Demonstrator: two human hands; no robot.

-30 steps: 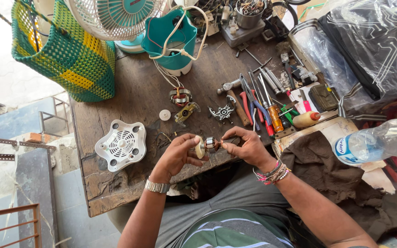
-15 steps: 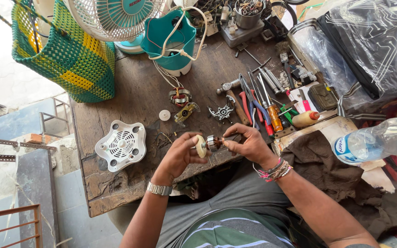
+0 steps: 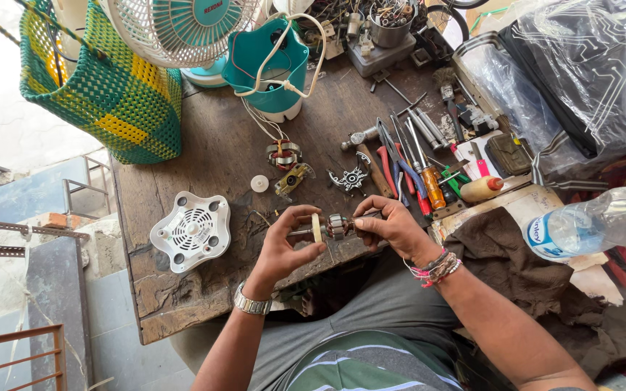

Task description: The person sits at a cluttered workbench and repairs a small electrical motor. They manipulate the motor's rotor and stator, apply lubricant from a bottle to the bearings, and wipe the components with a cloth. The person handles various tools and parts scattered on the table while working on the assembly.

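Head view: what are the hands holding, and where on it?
A small motor rotor on its shaft: left hand pinches the end with the pale disc, right hand the opposite end.

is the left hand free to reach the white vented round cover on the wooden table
Probably not yet: the left hand is pinching a pale disc on the small motor rotor. The white vented cover lies close beside it, nothing between.

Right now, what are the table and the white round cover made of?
The table looks like old wood: brown, dull, with cracks and worn grain. The white cover looks like plastic: smooth, moulded, with thin vent slots. That is a guess from its look only.
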